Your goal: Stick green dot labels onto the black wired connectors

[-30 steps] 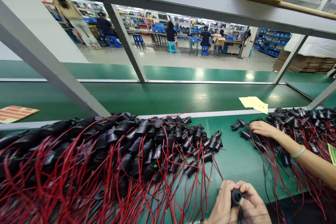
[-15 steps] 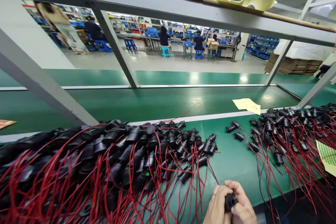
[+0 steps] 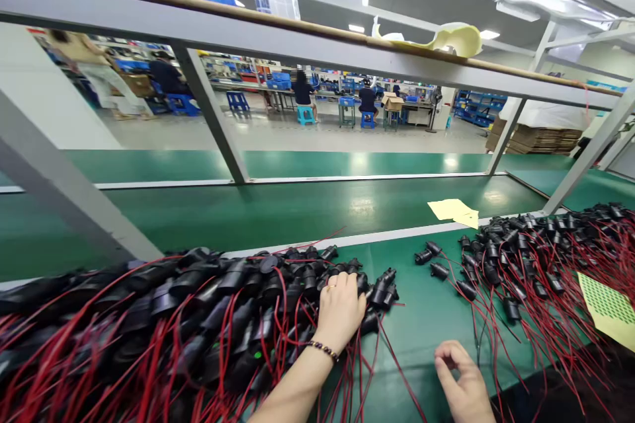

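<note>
My left hand [image 3: 340,309] reaches forward onto the right end of a big heap of black plastic parts with red wires [image 3: 208,317]. Its fingers curl down among the parts and close round one; the fingertips are hidden. A bead bracelet is on that wrist and a ring on one finger. My right hand [image 3: 461,380] hovers low over the green bench mat [image 3: 421,317] near the front edge. Its fingers are loosely curled, thumb and forefinger apart, and nothing shows in them. A second heap of the same wired parts [image 3: 536,258] lies to the right.
A few loose black parts [image 3: 430,259] lie between the heaps. Yellow paper [image 3: 454,211] lies on the conveyor belt behind; a sheet of green dots [image 3: 609,309] is at the right. Grey frame struts [image 3: 208,112] cross ahead. Seated people work far off.
Both hands held one black part near the front edge; now they are apart, and the left has reached forward into the left heap. Another person's arm on the right heap is gone. The view tilted up.
</note>
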Tool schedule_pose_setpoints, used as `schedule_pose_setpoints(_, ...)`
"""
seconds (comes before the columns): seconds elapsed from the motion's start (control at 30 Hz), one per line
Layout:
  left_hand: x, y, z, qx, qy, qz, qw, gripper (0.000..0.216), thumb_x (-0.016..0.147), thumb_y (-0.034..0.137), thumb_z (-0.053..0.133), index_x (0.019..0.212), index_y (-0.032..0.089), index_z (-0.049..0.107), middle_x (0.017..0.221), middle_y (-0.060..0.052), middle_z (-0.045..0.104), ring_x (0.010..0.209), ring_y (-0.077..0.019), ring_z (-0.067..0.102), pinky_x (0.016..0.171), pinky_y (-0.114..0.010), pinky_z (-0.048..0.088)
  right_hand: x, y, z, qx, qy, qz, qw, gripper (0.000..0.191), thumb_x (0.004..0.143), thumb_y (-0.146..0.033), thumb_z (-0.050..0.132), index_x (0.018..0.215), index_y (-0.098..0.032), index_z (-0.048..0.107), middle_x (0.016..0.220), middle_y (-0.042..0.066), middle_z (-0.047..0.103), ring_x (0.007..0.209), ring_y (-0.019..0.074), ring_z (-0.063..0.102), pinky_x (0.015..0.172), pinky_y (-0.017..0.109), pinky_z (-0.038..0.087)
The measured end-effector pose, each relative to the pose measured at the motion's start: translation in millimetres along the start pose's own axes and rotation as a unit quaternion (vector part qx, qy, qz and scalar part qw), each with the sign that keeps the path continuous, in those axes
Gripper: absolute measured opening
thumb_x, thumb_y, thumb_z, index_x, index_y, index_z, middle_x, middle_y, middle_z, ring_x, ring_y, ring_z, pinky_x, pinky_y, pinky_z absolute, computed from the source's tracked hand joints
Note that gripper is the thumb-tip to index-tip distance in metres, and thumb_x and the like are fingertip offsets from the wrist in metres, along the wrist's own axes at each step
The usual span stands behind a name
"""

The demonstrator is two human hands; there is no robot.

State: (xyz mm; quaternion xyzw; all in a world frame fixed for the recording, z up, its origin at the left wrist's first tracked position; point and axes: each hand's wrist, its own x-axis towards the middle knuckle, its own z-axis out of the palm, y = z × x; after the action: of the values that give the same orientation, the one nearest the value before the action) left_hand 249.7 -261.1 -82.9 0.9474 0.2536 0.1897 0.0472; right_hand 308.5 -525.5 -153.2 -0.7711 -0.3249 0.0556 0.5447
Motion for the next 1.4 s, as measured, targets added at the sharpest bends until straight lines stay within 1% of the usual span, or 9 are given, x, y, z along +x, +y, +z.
schedule_pose_setpoints(0.4, -4, -2, 19, 0.024, 0.038, 0.05, 0.998, 0.052, 0.079, 0.02, 0.049, 0.129, 0.004, 0.05, 0.133, -0.019, 0.05, 0.127, -0.0339, 0.039, 0.103, -0.048, 0.035, -7, 11, -39, -0.1, 0.093, 0.041, 0.99, 0.022, 0.088, -0.033, 0.046, 0.073, -0.021, 0.056, 0.072, 0.001, 0.055, 0.064, 0.0174, 0.054, 0.061, 0.024, 0.044)
schedule_pose_setpoints(0.6, -29, 27, 14, -0.102, 0.074, 0.115, 0.985, 0.05, 0.081, 0.026, 0.05, 0.129, 0.014, 0.052, 0.139, -0.015, 0.046, 0.136, -0.0334, 0.029, 0.11, -0.054, 0.03, -5, 13, -37, -0.088, 0.116, 0.054, 0.988, 0.03, 0.09, -0.042, 0.046, 0.072, -0.021, 0.056, 0.071, 0.001, 0.056, 0.064, 0.0186, 0.054, 0.061, 0.026, 0.044)
schedule_pose_setpoints(0.7, -51, 48, 13, -0.212, 0.029, 0.168, 0.962, 0.045, 0.083, 0.026, 0.05, 0.128, 0.023, 0.054, 0.142, -0.01, 0.044, 0.138, -0.0322, 0.028, 0.109, -0.054, 0.033, -1, 8, -38, -0.101, 0.124, 0.041, 0.986, 0.03, 0.091, -0.041, 0.045, 0.073, -0.021, 0.056, 0.071, 0.001, 0.056, 0.063, 0.0182, 0.055, 0.06, 0.026, 0.044)
schedule_pose_setpoints(0.8, -72, 65, 18, -0.329, -0.054, 0.177, 0.926, 0.038, 0.081, 0.026, 0.054, 0.118, 0.026, 0.061, 0.138, -0.01, 0.049, 0.136, -0.0338, 0.033, 0.108, -0.054, 0.035, 1, 3, -42, -0.128, 0.101, 0.025, 0.986, 0.026, 0.092, -0.037, 0.045, 0.076, -0.021, 0.058, 0.073, 0.002, 0.059, 0.064, 0.0182, 0.057, 0.061, 0.026, 0.045)
schedule_pose_setpoints(0.93, -84, 76, 23, -0.463, -0.15, 0.112, 0.866, 0.034, 0.074, 0.019, 0.057, 0.107, 0.025, 0.065, 0.127, -0.012, 0.057, 0.129, -0.0325, 0.041, 0.107, -0.05, 0.035, 19, -5, -44, -0.232, 0.122, -0.031, 0.965, 0.021, 0.095, -0.029, 0.042, 0.084, -0.022, 0.058, 0.081, 0.004, 0.062, 0.073, 0.0217, 0.061, 0.069, 0.031, 0.046)
schedule_pose_setpoints(1.07, -81, 78, 28, -0.536, -0.237, 0.062, 0.808, 0.029, 0.071, 0.014, 0.056, 0.097, 0.022, 0.064, 0.113, -0.01, 0.061, 0.112, -0.026, 0.054, 0.103, -0.042, 0.038, 61, -6, -42, -0.358, 0.126, -0.087, 0.921, 0.018, 0.091, -0.017, 0.044, 0.088, -0.02, 0.061, 0.084, 0.008, 0.063, 0.081, 0.0279, 0.059, 0.073, 0.038, 0.042)
schedule_pose_setpoints(1.2, -80, 76, 44, -0.607, -0.276, -0.036, 0.744, 0.021, 0.073, 0.023, 0.059, 0.093, 0.019, 0.064, 0.1, -0.007, 0.063, 0.101, -0.024, 0.057, 0.094, -0.038, 0.042, 104, 0, -36, -0.382, 0.151, -0.094, 0.907, 0.019, 0.084, -0.008, 0.049, 0.079, -0.019, 0.064, 0.08, 0.01, 0.061, 0.08, 0.0298, 0.057, 0.067, 0.037, 0.038)
schedule_pose_setpoints(1.3, -82, 73, 53, -0.676, -0.279, -0.152, 0.665, 0.032, 0.07, 0.037, 0.069, 0.095, 0.018, 0.064, 0.1, -0.007, 0.064, 0.103, -0.0245, 0.057, 0.095, -0.036, 0.041, 118, -1, -28, -0.38, 0.182, -0.098, 0.902, 0.025, 0.084, -0.006, 0.046, 0.069, -0.018, 0.061, 0.075, 0.011, 0.06, 0.076, 0.0288, 0.057, 0.064, 0.036, 0.037)
schedule_pose_setpoints(1.4, -79, 72, 48, -0.746, -0.261, -0.271, 0.549, 0.043, 0.075, 0.042, 0.068, 0.107, 0.016, 0.06, 0.112, -0.011, 0.063, 0.109, -0.0235, 0.057, 0.097, -0.034, 0.041, 116, -9, -16, -0.372, 0.183, -0.096, 0.905, 0.027, 0.086, -0.007, 0.043, 0.069, -0.019, 0.062, 0.071, 0.009, 0.061, 0.071, 0.0265, 0.059, 0.062, 0.034, 0.037)
